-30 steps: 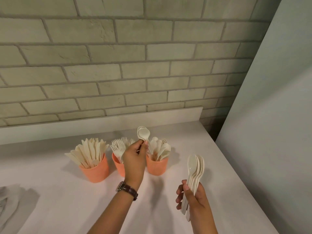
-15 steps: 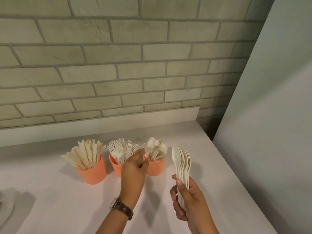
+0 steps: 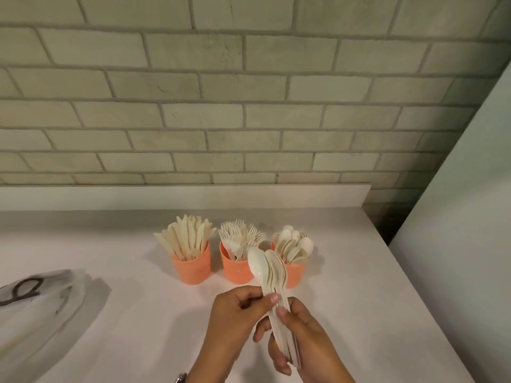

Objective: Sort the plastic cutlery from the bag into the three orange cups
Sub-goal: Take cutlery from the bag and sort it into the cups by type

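spoons held upright in both hands, just in front of the fork cup

stack of spoons [image 3: 269, 275] sits nested in my grip, on the near side of the fork cup [image 3: 235, 269]. its long axis runs almost vertical in the view, tilted a little to the left at the top. the bowls point up and away from me and the handles point down toward me. the bowl ends overlap the gap between the fork cup and the spoon cup [image 3: 294, 273] to its right.

my right hand [image 3: 307, 335] is wrapped round the handles, thumb pressed on the front of the stack. my left hand [image 3: 235, 319] pinches the same stack just above that, thumb tip on the front spoon.

the knife cup [image 3: 192, 268] stands to the left of the fork cup. all three cups stand in one row on the white counter [image 3: 138, 341].

my fingers hide the lower handles, so i cannot count the spoons. the bag [image 3: 41, 305] lies well to the left of the fork cup, pale and blurred, cut off by the frame edge, and i cannot make out what is in it. only a sliver of my watch [image 3: 181, 378] shows at the bottom edge.
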The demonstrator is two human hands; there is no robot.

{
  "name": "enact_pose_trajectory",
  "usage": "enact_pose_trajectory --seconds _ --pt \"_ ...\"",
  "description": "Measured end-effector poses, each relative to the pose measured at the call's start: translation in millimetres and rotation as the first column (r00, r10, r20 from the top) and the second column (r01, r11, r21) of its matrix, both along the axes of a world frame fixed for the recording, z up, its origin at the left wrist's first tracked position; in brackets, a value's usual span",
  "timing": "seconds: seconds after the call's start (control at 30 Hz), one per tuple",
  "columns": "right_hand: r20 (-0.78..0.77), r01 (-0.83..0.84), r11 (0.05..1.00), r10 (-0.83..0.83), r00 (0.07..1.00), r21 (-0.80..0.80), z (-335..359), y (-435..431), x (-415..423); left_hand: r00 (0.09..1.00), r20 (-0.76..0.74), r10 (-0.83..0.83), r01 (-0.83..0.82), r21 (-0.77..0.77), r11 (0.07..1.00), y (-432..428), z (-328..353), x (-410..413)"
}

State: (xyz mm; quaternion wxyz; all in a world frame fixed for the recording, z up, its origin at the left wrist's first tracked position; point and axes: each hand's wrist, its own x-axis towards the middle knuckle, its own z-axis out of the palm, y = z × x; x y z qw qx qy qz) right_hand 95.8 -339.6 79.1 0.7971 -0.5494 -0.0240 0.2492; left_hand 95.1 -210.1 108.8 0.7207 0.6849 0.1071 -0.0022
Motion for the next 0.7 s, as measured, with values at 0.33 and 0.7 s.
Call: enact_pose_trajectory --seconds 0.33,0.7 --pt "0.148 0.216 0.955 -0.188 0.971 -0.204 2 17 -3 0.995 0.029 0.094 -0.093 -0.036 0.995 5 -2 -7" --pt "0.193 0.243 0.935 -0.197 0.961 -0.258 5 13 -6 0.997 -0.058 0.044 -0.054 -0.189 0.981 0 -12 -2"
